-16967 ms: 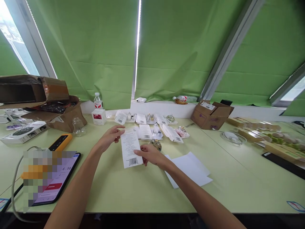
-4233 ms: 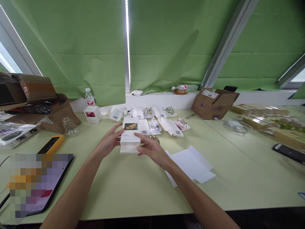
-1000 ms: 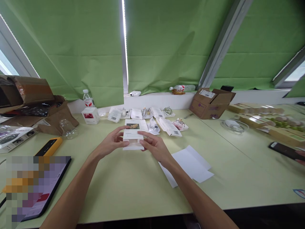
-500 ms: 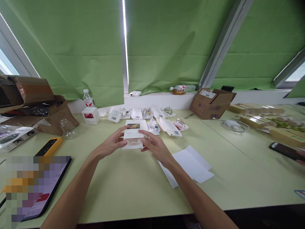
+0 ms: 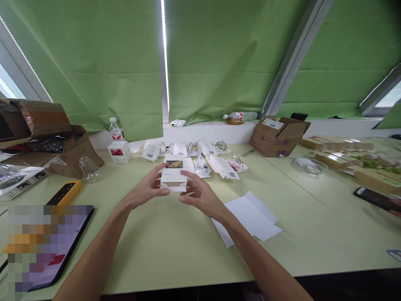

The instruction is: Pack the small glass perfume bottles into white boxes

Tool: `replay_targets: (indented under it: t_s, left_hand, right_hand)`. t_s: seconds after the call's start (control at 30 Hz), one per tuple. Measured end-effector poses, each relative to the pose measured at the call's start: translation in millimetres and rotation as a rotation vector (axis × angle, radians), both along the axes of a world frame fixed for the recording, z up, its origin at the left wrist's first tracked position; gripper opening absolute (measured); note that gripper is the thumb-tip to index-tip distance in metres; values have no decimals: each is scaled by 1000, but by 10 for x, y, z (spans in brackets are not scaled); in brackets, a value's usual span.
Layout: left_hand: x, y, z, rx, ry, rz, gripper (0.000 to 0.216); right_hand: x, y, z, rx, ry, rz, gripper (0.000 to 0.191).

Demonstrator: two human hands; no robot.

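White box (image 5: pixel 174 176), in left hand (image 5: pixel 147 188), contents unclear

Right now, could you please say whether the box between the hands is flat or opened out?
Opened out: between the left hand and right hand, the box shows depth below its printed panel.

The 2 bare arms, left forearm (image 5: pixel 97 244) and right forearm (image 5: pixel 261 253), slant inward from below. The left hand (image 5: pixel 146 188) is curved, its thumb (image 5: pixel 161 192) pointing inward beneath bent fingers. The right hand (image 5: pixel 201 193) faces it, the index finger (image 5: pixel 189 174) extended, the thumb (image 5: pixel 187 200) lower and apart, the other fingers partly curled.
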State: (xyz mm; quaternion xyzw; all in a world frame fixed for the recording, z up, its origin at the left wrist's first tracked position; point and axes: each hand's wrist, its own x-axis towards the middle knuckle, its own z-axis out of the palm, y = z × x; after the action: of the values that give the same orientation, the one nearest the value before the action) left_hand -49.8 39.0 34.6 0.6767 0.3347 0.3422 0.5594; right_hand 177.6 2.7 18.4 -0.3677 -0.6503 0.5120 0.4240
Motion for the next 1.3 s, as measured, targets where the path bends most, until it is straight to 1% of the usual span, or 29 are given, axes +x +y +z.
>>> replay_targets:
  t_s: [0.13, 0.37, 0.6, 0.9, 1.0, 1.17, 1.3]
  left_hand:
    - [14, 6, -11, 16, 52, 26, 80]
    - [41, -3, -5, 57, 107, 122, 68]
    - [59, -2, 1, 76, 136, 156, 64]
    - [61, 13, -22, 97, 131, 141, 65]
    - [58, 10, -19, 79, 104, 126, 63]
    - [64, -7, 2, 32, 33, 54, 60]
    - [75, -19, 4, 25, 37, 71, 62]
  right_hand:
    - [1, 30, -25, 13, 28, -21, 58]
    - [-15, 40, -43, 24, 31, -43, 50]
    - [-15, 48, -47, 24, 31, -47, 46]
    - [-32, 63, -74, 1, 14, -79, 45]
    - [-31, 64, -67, -2, 33, -74, 44]
    - [-18, 55, -49, -19, 64, -69, 43]
    - [-17, 59, -63, -18, 67, -60, 45]
